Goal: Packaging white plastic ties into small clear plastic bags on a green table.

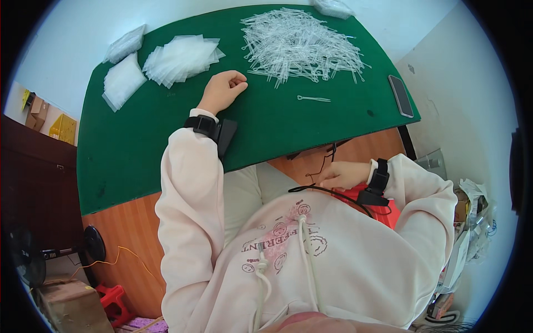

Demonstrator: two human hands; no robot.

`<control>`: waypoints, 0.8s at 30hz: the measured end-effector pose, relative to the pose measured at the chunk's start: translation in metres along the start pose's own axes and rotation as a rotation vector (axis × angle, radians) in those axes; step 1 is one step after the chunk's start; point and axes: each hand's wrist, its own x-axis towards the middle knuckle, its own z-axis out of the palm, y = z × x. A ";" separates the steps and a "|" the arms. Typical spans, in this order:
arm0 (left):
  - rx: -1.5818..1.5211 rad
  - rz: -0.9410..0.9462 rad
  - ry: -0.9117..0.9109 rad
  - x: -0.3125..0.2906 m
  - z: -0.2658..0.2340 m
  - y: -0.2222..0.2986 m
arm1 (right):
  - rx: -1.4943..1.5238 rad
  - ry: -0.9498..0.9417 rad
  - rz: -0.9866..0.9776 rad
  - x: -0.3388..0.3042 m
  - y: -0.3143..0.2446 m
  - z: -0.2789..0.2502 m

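My left hand [223, 90] rests on the green table [266, 127] with its fingers curled in and nothing visible in them. It is just in front of a fanned stack of clear plastic bags [183, 60]. Below the table edge, close to my lap, my right hand [347, 175] has its fingers closed at a black cable [347, 198]; the fingertips are partly hidden. One clear, thin stick with a looped end [313, 99] lies apart on the table. Beyond it spreads a large heap of similar clear sticks [300, 47].
A second stack of bags [123, 82] lies at the far left beside a clear wrapped bundle [125, 44]. Another wrapped bundle [333, 8] sits at the back. A phone [400, 96] lies by the right edge. Near my right hand is a red stool [388, 213]. A cardboard box [75, 305] stands lower left.
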 end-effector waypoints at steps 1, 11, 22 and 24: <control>0.003 -0.016 -0.012 0.000 -0.001 0.000 | 0.219 0.003 0.063 -0.003 -0.010 0.001; -0.047 0.025 0.009 0.015 0.002 0.008 | -0.209 -0.177 -0.214 -0.007 0.016 -0.015; -0.084 0.101 0.147 -0.008 0.012 -0.011 | -0.572 -0.695 -0.176 0.070 -0.026 -0.014; -0.085 0.081 0.208 -0.007 0.015 -0.013 | -0.588 -0.622 -0.186 0.050 -0.020 -0.023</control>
